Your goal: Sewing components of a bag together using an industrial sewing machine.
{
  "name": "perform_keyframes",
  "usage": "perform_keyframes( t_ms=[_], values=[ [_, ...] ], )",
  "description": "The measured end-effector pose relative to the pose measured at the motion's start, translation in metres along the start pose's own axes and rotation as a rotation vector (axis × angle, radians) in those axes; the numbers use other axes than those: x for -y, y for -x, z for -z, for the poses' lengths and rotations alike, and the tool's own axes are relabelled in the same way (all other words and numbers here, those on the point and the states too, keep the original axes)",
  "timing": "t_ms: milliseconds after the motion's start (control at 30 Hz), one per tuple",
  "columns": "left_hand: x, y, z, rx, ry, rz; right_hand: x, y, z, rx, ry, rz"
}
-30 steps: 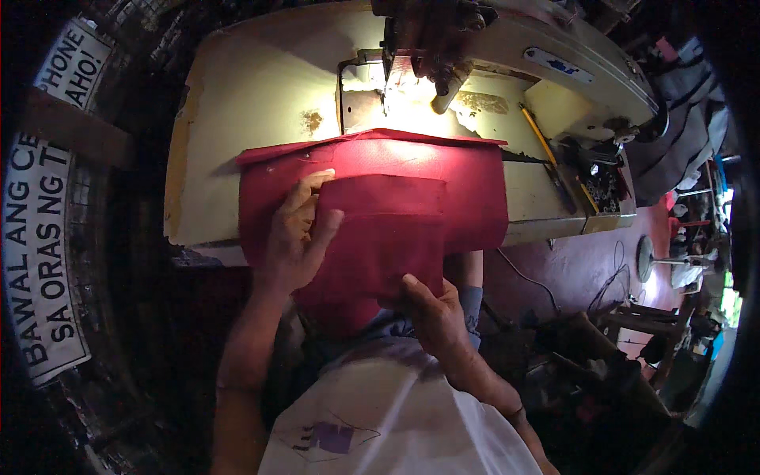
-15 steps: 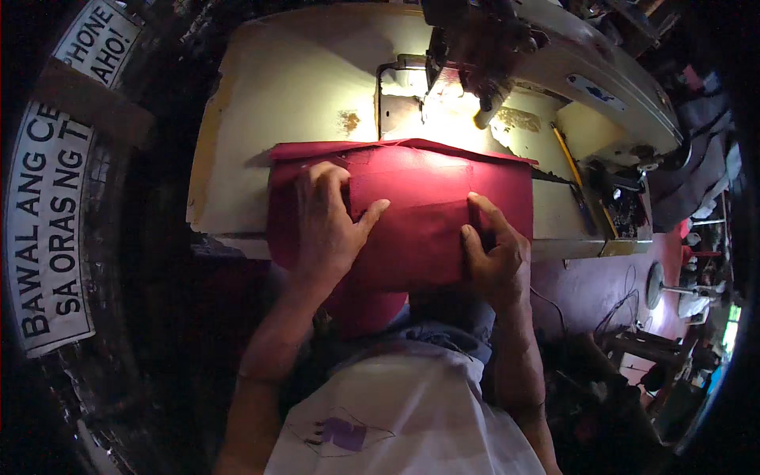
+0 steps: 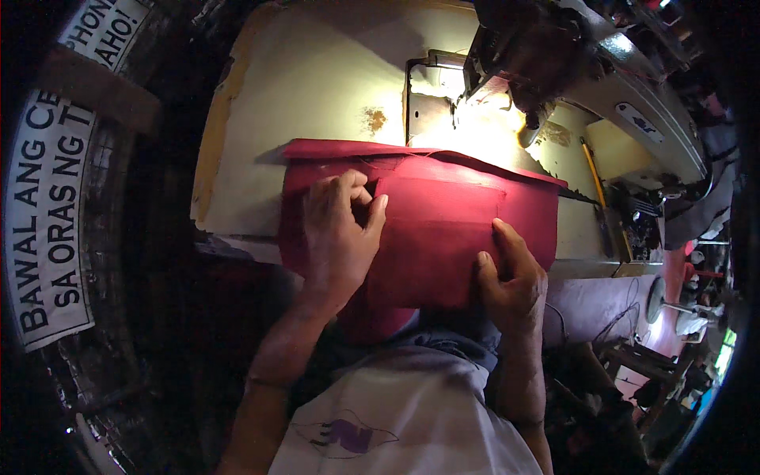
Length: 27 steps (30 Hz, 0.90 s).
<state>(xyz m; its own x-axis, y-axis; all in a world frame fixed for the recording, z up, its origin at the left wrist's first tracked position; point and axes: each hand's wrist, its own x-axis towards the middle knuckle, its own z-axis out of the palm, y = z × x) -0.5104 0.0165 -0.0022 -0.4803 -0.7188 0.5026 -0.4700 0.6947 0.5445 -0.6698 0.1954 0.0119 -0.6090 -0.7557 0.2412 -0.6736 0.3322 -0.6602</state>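
A red cloth [image 3: 435, 261] with a stitched rectangular patch lies over the front edge of the sewing table, its far edge folded up, and its near part hangs toward my lap. My left hand [image 3: 342, 233] is over the cloth's left part with the fingers curled and the thumb close to the index finger. Whatever the pinch holds is too small to tell. At the patch's right side, my right hand [image 3: 514, 279] grips the cloth, thumb and index finger on top; its other fingers are partly hidden. Just beyond the cloth stands a sewing machine [image 3: 633, 103], its lamp lighting the needle area.
The pale worn tabletop [image 3: 293, 87] stretches left of the machine. A yellow pencil [image 3: 592, 170] and dark small tools [image 3: 629, 218] lie at the right. Lettered signs [image 3: 51, 222] hang at the left. A stand fan [image 3: 657, 299] stands on the floor at the far right.
My left fingers have curled in, thumb drawn nearer the index finger. My right hand sits slightly lower on the cloth. The whole view has shifted, so the table and machine appear farther right.
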Motion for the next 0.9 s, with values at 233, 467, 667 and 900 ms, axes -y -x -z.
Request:
perform_keyframes(
  t_ms=[233, 467, 667, 900],
  values=[
    [-0.0007, -0.0053, -0.0043, -0.02, 0.04, 0.077, 0.0036, 0.0039, 0.0019, 0.074, 0.003, -0.114],
    [-0.0004, -0.004, -0.0048, -0.008, 0.054, 0.112, 0.0077, 0.0033, 0.0003, 0.078, 0.039, -0.131],
    [-0.0021, -0.005, -0.0058, -0.046, -0.017, 0.002, 0.0034, 0.0056, -0.0028, 0.024, 0.06, -0.07],
    [-0.005, -0.0053, -0.0043, -0.028, -0.055, -0.05, 0.008, 0.0069, 0.0022, 0.069, 0.131, -0.144]
  ],
)
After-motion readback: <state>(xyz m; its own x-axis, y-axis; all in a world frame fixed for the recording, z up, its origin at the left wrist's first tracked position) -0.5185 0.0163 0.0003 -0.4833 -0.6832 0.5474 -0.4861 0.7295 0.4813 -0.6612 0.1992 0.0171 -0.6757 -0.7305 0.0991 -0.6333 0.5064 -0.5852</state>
